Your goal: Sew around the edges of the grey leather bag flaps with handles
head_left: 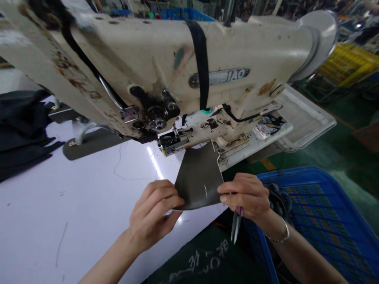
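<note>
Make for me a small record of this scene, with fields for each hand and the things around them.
left hand: grips the left edge of a dark olive sheet piece
right hand: grips its right edge, a small metal tool showing below the fingers
machine: cream industrial sewing machine, beyond the piece
surface: white table
nearby: blue plastic crate, black fabric pile

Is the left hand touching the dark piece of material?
Touching. The head view shows the left hand gripping the edge of the dark piece of material.
</note>
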Motion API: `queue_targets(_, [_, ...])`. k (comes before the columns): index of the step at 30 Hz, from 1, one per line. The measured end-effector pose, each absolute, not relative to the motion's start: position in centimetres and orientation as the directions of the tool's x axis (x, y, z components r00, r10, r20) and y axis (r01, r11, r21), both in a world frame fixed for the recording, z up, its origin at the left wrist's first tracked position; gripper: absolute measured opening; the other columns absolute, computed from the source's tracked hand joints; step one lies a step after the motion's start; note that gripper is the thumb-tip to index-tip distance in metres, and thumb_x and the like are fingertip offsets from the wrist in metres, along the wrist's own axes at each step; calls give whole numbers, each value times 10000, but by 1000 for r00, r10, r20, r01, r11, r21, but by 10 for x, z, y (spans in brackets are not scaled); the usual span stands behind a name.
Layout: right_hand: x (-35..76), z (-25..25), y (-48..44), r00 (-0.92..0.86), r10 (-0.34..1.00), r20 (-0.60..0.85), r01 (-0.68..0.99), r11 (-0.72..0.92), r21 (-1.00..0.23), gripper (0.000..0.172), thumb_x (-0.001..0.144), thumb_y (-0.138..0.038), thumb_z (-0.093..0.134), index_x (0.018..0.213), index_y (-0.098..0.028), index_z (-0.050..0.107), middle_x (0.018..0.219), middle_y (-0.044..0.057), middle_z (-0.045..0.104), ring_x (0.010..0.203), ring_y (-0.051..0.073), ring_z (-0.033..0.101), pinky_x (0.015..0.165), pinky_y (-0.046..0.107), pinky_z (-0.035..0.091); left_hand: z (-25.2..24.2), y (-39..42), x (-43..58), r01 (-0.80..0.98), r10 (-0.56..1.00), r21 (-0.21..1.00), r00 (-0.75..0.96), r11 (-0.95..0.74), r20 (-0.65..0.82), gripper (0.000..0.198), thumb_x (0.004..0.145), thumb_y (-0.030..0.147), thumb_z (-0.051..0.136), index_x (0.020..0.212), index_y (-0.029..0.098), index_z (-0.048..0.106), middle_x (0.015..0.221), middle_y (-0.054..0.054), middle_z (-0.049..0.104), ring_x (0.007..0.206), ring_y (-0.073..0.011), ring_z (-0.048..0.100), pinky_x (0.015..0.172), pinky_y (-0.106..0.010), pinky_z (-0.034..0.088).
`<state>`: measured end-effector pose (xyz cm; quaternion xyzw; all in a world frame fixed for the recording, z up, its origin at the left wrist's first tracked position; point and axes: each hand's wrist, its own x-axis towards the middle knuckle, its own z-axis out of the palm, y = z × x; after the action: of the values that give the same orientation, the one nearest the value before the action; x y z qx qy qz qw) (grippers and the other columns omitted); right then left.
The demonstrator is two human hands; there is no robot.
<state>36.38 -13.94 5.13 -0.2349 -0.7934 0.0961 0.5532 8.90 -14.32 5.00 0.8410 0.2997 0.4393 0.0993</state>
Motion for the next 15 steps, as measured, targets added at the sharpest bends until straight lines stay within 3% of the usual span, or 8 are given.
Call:
queue_targets(4, [363, 55, -136, -106, 699, 708, 184, 713, -677, 185, 857, -138, 725, 698, -200, 654, 820, 28, 754, 655, 123, 692, 589, 227, 524, 65, -124, 102, 316, 653, 581, 493, -750, 575, 218, 935, 250, 683, 1138, 212, 754, 891, -79, 594, 939, -222, 615, 794, -370, 559])
queue_targets(7, [366, 66, -132, -85, 801, 592, 133, 598, -790, 240, 769, -169, 838, 658, -185, 626, 752, 27, 729, 619, 125, 680, 585, 219, 529, 71, -111, 112, 180, 656, 678, 510, -713, 556, 190, 926, 268, 709, 1095, 218, 778, 974, -103, 667, 942, -210, 665, 791, -337, 577])
queue_targets(11, [372, 85, -123, -188, 859, 477, 87, 498, -863, 314, 689, -273, 931, 715, -160, 639, 725, 29, 694, 595, 114, 638, 552, 204, 493, 81, -99, 125, 16, 644, 762, 545, -647, 536, 169, 918, 202, 714, 1078, 187, 767, 965, -119, 768, 871, -207, 720, 747, -324, 599])
queue_targets(15, [375, 98, -118, -277, 796, 538, 199, 595, -778, 137, 781, -204, 848, 837, -164, 730, 762, 23, 682, 617, 102, 617, 551, 196, 472, 91, -97, 129, 17, 650, 746, 503, -666, 569, 139, 925, 184, 700, 1044, 191, 772, 914, -101, 776, 804, -203, 715, 699, -330, 588])
